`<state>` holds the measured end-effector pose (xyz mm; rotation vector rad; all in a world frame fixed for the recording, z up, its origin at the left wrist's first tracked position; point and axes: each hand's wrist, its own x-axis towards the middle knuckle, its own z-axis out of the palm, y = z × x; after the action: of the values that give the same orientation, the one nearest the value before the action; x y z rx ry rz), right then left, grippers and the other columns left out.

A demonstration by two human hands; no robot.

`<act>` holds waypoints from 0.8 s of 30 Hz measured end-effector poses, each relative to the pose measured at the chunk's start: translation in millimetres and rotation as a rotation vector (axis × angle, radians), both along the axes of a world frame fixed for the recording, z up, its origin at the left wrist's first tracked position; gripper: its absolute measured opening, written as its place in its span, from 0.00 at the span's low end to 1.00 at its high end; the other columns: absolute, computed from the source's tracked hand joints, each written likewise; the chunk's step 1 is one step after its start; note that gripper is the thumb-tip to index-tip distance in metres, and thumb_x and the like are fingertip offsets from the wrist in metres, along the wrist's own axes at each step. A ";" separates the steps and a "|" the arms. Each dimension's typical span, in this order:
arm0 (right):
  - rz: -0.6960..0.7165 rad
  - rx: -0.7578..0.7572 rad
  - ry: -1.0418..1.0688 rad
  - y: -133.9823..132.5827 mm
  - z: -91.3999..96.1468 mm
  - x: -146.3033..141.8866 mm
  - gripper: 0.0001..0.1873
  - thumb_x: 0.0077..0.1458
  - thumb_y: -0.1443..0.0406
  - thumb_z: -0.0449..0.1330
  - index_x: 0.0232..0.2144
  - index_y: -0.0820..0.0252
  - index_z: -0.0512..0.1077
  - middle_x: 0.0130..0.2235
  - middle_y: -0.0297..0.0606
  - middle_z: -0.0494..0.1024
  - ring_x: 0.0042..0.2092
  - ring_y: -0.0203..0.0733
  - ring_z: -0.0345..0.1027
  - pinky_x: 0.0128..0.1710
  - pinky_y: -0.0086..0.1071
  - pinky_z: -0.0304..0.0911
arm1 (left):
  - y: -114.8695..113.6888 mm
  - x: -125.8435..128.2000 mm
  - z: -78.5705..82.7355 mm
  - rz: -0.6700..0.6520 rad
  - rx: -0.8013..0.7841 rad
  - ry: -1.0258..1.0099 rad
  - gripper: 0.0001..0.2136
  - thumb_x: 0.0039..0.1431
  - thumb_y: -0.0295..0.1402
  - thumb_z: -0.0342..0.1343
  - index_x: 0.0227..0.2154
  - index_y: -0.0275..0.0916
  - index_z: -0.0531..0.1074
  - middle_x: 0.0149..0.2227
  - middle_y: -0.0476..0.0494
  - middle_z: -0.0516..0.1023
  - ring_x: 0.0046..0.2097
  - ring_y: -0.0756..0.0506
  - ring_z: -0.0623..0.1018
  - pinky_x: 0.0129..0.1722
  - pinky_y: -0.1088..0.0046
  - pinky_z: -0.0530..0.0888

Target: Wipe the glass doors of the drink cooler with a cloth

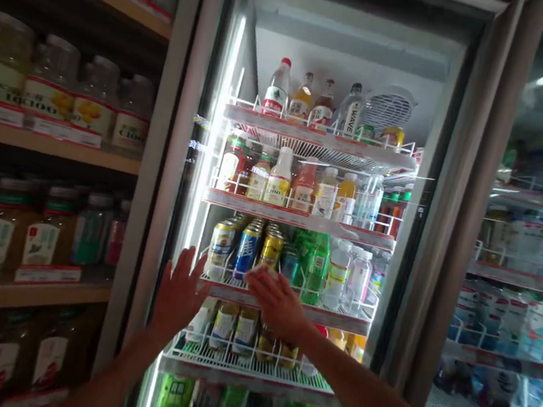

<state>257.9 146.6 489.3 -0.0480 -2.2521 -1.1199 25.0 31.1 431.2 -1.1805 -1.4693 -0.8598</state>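
Note:
My left hand (180, 298) is raised at the left side of the drinks cooler's glass door (348, 52), fingers spread and holding nothing. My right hand (284, 306) reaches across in front of the middle shelves, its fingers stretched forward and close together. Under those fingers is a small pale patch that looks like a folded cloth (263, 272), partly hidden by the hand. Whether either palm touches the glass, I cannot tell. Behind my hands stand a blue can (246, 252), a gold can (272, 249) and a green bottle (316, 268).
Bottles and cans fill several white wire shelves (294, 219) inside the lit cooler. Wooden shelving (52, 144) with jars is on the left. A second glass-fronted cooler (523, 279) stands on the right, beyond a metal door frame (479, 165).

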 end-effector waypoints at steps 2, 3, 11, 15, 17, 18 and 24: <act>0.040 0.020 -0.021 -5.2 -0.1 -4.9 0.32 0.55 0.66 0.49 0.63 0.61 0.52 0.67 0.30 0.47 0.68 0.39 0.22 0.66 0.43 0.22 | -5.1 -8.9 -8.7 0.015 -0.002 -0.040 0.29 0.63 0.38 0.43 0.64 0.42 0.40 0.66 0.34 0.44 0.66 0.35 0.50 0.59 0.46 0.57; 0.031 0.003 0.057 -6.5 7.9 -9.5 0.32 0.56 0.66 0.49 0.63 0.61 0.52 0.67 0.31 0.48 0.68 0.40 0.22 0.66 0.44 0.21 | -7.5 -13.5 -12.0 0.024 -0.001 -0.059 0.29 0.63 0.38 0.43 0.64 0.42 0.41 0.66 0.34 0.45 0.66 0.35 0.50 0.59 0.46 0.56; 0.057 -0.061 0.079 -8.8 -14.8 -48.3 0.35 0.52 0.69 0.51 0.63 0.64 0.51 0.66 0.39 0.50 0.68 0.45 0.28 0.66 0.49 0.26 | -33.5 -28.7 -14.6 0.053 -0.205 -0.118 0.27 0.61 0.37 0.42 0.62 0.35 0.49 0.64 0.31 0.52 0.65 0.37 0.53 0.60 0.50 0.56; 0.093 -0.106 -0.017 -28.0 -17.6 -49.0 0.36 0.51 0.71 0.51 0.63 0.62 0.49 0.66 0.38 0.51 0.68 0.43 0.32 0.66 0.47 0.27 | -54.2 -31.0 -8.9 0.048 -0.380 -0.187 0.27 0.58 0.32 0.45 0.60 0.32 0.52 0.65 0.32 0.50 0.66 0.39 0.52 0.62 0.52 0.54; 0.068 -0.195 0.184 -31.5 17.6 -62.2 0.35 0.53 0.70 0.51 0.63 0.64 0.48 0.66 0.43 0.50 0.68 0.50 0.32 0.64 0.56 0.28 | -60.3 -34.6 -7.2 0.015 -0.405 -0.192 0.27 0.57 0.30 0.45 0.60 0.34 0.52 0.65 0.34 0.50 0.66 0.41 0.51 0.63 0.53 0.52; 0.061 -0.223 0.263 -31.5 34.3 -72.6 0.34 0.55 0.70 0.49 0.63 0.64 0.47 0.66 0.43 0.49 0.68 0.52 0.33 0.63 0.58 0.29 | -62.1 -36.9 -7.4 -0.001 -0.407 -0.195 0.27 0.56 0.30 0.45 0.60 0.35 0.52 0.65 0.35 0.50 0.66 0.42 0.51 0.63 0.54 0.51; 0.158 -0.300 -0.054 -46.5 -15.4 -114.2 0.36 0.53 0.74 0.48 0.64 0.65 0.45 0.67 0.40 0.46 0.68 0.46 0.31 0.65 0.53 0.30 | -76.4 -50.0 -23.8 0.013 -0.428 -0.295 0.30 0.56 0.30 0.45 0.61 0.31 0.48 0.66 0.33 0.45 0.66 0.40 0.49 0.64 0.54 0.48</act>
<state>143.8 100.1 473.9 0.0384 -2.4084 -0.7041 -25.1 -45.3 407.4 -1.3933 -1.9690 -0.7538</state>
